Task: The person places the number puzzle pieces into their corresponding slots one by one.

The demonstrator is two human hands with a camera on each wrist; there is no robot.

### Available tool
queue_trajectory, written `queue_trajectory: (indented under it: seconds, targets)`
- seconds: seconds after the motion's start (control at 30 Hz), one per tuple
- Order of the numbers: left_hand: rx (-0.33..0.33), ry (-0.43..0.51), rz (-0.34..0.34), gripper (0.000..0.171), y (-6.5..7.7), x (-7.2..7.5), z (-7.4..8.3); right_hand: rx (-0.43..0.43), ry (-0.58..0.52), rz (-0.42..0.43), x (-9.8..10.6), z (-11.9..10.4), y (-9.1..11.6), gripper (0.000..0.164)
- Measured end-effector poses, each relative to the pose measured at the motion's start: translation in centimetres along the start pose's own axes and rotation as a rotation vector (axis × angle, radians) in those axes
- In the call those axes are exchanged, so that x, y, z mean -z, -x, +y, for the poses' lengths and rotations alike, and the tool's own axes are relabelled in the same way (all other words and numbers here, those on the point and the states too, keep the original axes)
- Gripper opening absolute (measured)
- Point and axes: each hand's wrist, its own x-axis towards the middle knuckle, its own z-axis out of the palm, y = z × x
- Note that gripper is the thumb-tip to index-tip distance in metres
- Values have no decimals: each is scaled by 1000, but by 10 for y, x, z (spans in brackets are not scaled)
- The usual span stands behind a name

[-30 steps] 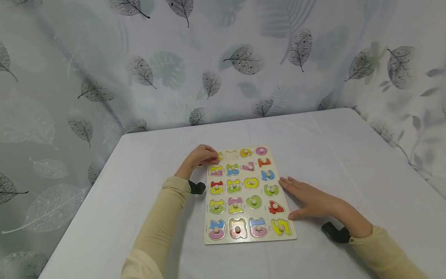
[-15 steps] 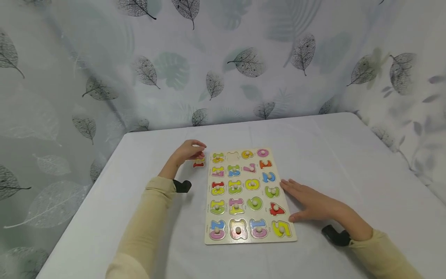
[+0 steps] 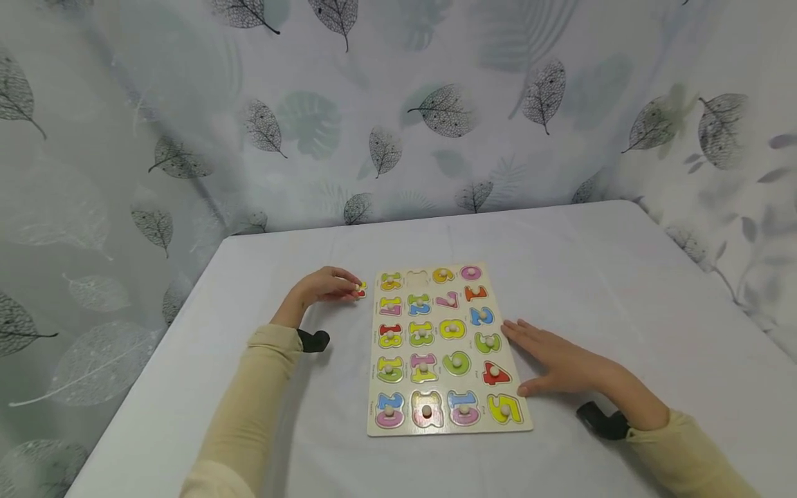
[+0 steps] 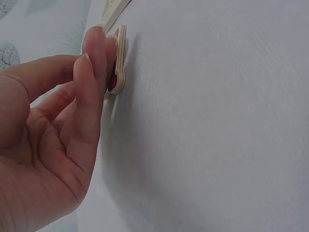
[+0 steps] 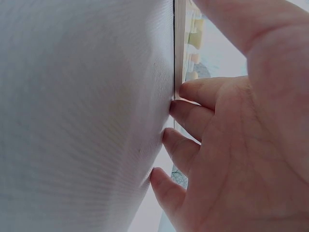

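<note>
In the head view, a cream wooden number puzzle board (image 3: 407, 386) lies flat on the table, its colourful knobbed numbers set in rows. One recess (image 3: 417, 278) in the far row is bare. Left of the board's far corner, my left hand (image 3: 324, 284) pinches a small red and yellow number puzzle piece (image 3: 362, 289) with its fingertips. The left wrist view shows that piece's wooden edge (image 4: 120, 60) close to the cloth, partly hidden by the fingers. My right hand (image 3: 560, 356) rests at the board's right side, fingers extended, fingertips touching its edge (image 5: 179, 48) and the cloth.
A white cloth (image 3: 610, 277) covers the table. Behind it hangs a leaf-patterned curtain (image 3: 411, 173), which also runs along both sides. Black wrist mounts (image 3: 314, 341) sit on both wrists.
My left hand has left the board's far-left corner, moved left to the loose red and yellow puzzle piece, and taken hold of it. My right hand has stayed at the board's edge.
</note>
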Motion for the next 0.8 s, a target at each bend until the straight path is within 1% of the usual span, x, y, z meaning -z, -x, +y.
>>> queue_trajectory:
  seconds: [0.07, 0.2, 0.4, 0.5, 0.8]
  targets:
    - [4, 8, -4, 30, -1, -2, 1, 0, 2, 2, 0, 0, 0, 104]
    - [13, 13, 14, 28, -3, -7, 4, 2, 8, 8, 0, 1, 1, 104]
    - [34, 82, 36, 29, -2, -11, 6, 7, 3, 10, 2, 0, 1, 104]
    - [42, 99, 40, 30, -2, -12, 7, 3, -3, 9, 4, -2, 2, 104]
    - [38, 70, 61, 26, -1, -15, 9, 22, -17, 7, 2, -4, 3, 102]
